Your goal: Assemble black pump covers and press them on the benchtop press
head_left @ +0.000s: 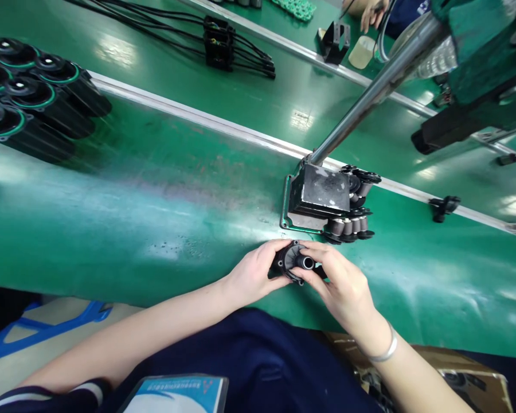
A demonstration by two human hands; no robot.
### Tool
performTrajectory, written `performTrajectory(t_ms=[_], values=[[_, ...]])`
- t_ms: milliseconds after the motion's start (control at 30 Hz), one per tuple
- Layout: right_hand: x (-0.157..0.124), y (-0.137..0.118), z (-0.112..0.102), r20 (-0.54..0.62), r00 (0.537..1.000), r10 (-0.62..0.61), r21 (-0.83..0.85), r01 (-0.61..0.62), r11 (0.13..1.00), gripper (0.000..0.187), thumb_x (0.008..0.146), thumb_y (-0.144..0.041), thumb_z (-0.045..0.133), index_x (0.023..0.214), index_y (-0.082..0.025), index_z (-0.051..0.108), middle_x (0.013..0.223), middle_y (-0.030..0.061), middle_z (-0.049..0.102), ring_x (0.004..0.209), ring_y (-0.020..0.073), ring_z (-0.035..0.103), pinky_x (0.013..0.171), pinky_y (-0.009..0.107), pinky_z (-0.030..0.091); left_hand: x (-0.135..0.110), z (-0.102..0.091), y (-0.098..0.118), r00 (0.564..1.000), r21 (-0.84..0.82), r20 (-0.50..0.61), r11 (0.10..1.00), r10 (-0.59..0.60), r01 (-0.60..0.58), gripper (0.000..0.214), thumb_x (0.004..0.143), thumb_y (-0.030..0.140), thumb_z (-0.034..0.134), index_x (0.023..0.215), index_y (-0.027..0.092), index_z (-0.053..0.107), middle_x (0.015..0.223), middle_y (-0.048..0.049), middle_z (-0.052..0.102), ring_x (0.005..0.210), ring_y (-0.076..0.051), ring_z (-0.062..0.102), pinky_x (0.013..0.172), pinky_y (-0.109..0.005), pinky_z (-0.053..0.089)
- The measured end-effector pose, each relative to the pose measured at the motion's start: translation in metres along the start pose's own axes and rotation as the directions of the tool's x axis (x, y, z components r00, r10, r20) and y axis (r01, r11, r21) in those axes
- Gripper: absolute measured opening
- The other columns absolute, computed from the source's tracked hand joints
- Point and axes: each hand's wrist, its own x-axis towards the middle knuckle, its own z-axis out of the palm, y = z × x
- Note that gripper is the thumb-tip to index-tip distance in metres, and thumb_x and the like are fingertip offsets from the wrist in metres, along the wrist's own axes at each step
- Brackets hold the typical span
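Observation:
A black pump with a round flanged cover and a short tubular nozzle is held just above the near part of the green bench. My left hand is closed around its body from the left. From the right, my right hand pinches the cover around the nozzle with thumb and fingers. The nozzle's open end faces up toward me. Part of the pump's body is hidden behind my fingers. Just beyond my hands, a heavy metal block rests in a green-edged tray, beside several grey-and-black rotors.
A slanted metal post rises behind the block. Several black housings with green rings stand at left. Cabled black boxes lie beyond the rail. A small black part sits at right. Another person's hand shows at top.

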Motion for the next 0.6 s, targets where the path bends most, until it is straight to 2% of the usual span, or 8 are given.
performTrajectory(t_ms=[167,267,333,400,467,500,567,600], values=[[-0.002,0.000,0.004,-0.033,0.998,0.046,0.074,-0.044,0.996,0.030,0.081,-0.031,0.063,0.102,-0.015,0.049,0.113,0.0014,0.062,0.110,0.0002,0.062,0.093,0.011,0.055,0.003,-0.005,-0.004,0.988,0.040,0.061,0.989,0.139,-0.142,0.059,0.087,0.024,0.065,0.139,0.029,0.037,0.136,-0.0113,0.053,0.127,-0.026,0.056,0.103,-0.043,0.053],[-0.007,-0.001,0.012,-0.037,0.995,0.093,0.138,-0.087,0.987,0.028,0.083,-0.035,0.061,0.096,-0.013,0.048,0.111,0.0032,0.063,0.105,0.0015,0.063,0.087,0.012,0.056,0.002,-0.003,-0.010,0.987,0.063,0.094,0.989,0.129,-0.135,0.061,0.083,0.023,0.069,0.137,0.029,0.041,0.134,-0.0108,0.055,0.124,-0.026,0.058,0.101,-0.042,0.053],[-0.010,0.000,0.015,-0.009,0.993,0.118,0.151,-0.115,0.982,0.027,0.085,-0.037,0.057,0.098,-0.013,0.050,0.111,0.0040,0.062,0.103,0.0025,0.064,0.087,0.014,0.057,0.003,-0.003,-0.011,0.988,0.090,0.090,0.987,0.123,-0.132,0.063,0.079,0.023,0.073,0.134,0.028,0.043,0.130,-0.0102,0.058,0.120,-0.026,0.061,0.099,-0.040,0.055],[-0.010,0.005,0.009,0.044,0.995,0.085,0.127,-0.090,0.988,0.034,0.086,-0.042,0.055,0.104,-0.014,0.052,0.111,0.0043,0.062,0.103,0.0039,0.064,0.087,0.017,0.057,0.006,-0.007,-0.005,0.987,0.125,0.062,0.980,0.149,-0.156,0.063,0.076,0.023,0.075,0.131,0.028,0.046,0.124,-0.0096,0.061,0.113,-0.025,0.065,0.094,-0.038,0.057],[0.000,0.011,-0.014,0.059,0.998,0.007,0.088,-0.013,0.996,0.043,0.082,-0.049,0.057,0.109,-0.016,0.053,0.113,0.0033,0.062,0.105,0.0048,0.063,0.088,0.018,0.058,0.017,-0.018,0.008,0.978,0.141,0.043,0.968,0.202,-0.206,0.062,0.075,0.023,0.076,0.129,0.028,0.047,0.119,-0.0084,0.063,0.107,-0.023,0.067,0.089,-0.036,0.059],[0.009,0.015,-0.034,0.020,1.000,-0.010,0.077,0.009,0.997,0.045,0.081,-0.050,0.058,0.111,-0.017,0.054,0.114,0.0027,0.061,0.107,0.0047,0.062,0.090,0.018,0.057,0.025,-0.026,0.017,0.972,0.144,0.036,0.961,0.234,-0.237,0.061,0.075,0.024,0.076,0.129,0.028,0.048,0.117,-0.0078,0.064,0.105,-0.022,0.067,0.088,-0.035,0.059],[0.033,0.020,-0.089,-0.215,0.976,0.016,0.096,0.004,0.995,0.042,0.085,-0.048,0.055,0.113,-0.017,0.052,0.117,0.0030,0.060,0.110,0.0039,0.060,0.097,0.019,0.055,0.049,-0.042,0.037,0.958,0.146,0.009,0.947,0.287,-0.285,0.060,0.075,0.026,0.077,0.128,0.028,0.048,0.116,-0.0063,0.065,0.105,-0.021,0.066,0.089,-0.034,0.057],[0.047,0.022,-0.121,-0.374,0.924,0.076,0.138,-0.025,0.990,0.039,0.089,-0.045,0.049,0.117,-0.017,0.049,0.121,0.0043,0.057,0.112,0.0030,0.059,0.102,0.020,0.053,0.065,-0.049,0.047,0.954,0.154,-0.015,0.944,0.299,-0.293,0.060,0.074,0.028,0.078,0.127,0.028,0.049,0.117,-0.0058,0.065,0.106,-0.021,0.066,0.091,-0.034,0.056]])
